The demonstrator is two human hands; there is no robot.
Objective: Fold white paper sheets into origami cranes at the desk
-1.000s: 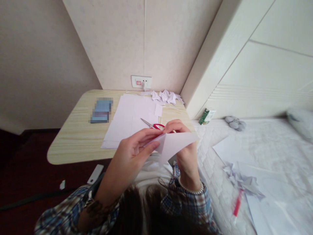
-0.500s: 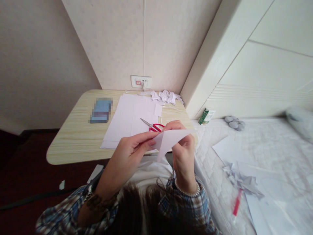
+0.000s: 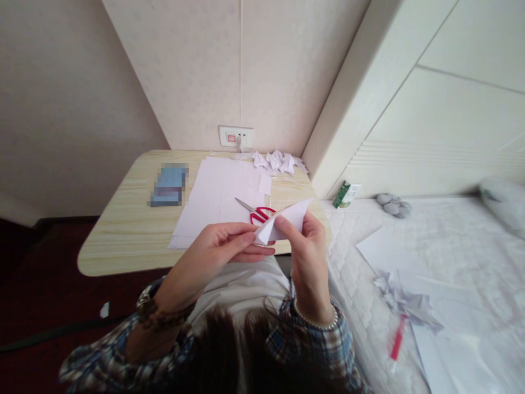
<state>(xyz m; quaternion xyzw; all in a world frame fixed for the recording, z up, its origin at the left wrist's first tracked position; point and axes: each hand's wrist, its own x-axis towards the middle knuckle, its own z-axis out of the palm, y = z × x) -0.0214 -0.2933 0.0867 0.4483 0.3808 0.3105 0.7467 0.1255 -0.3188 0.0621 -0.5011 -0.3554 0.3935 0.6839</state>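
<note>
Between my two hands is a small folded sheet of white paper [image 3: 290, 218], held above the table's front edge. My left hand [image 3: 229, 243] pinches its lower left corner between thumb and fingers. My right hand [image 3: 305, 241] grips the right part, with the thumb pressed on the near face and the fingers hidden behind. Just beyond the paper, red-handled scissors [image 3: 257, 212] lie on a stack of white paper sheets [image 3: 217, 191], blades pointing away to the left.
On the wooden table [image 3: 118, 235] lie a blurred-out blue item [image 3: 169, 185] and several folded paper shapes [image 3: 279, 161]. A wall socket [image 3: 237, 136] is behind. To the right, the bed [image 3: 353, 262] bears a green-white carton [image 3: 346, 195], crumpled paper [image 3: 406, 301] and a red pen [image 3: 397, 339].
The folded paper has turned, its free tip now pointing up and right. My right thumb has moved onto its near face. My left fingers have spread a little beneath it.
</note>
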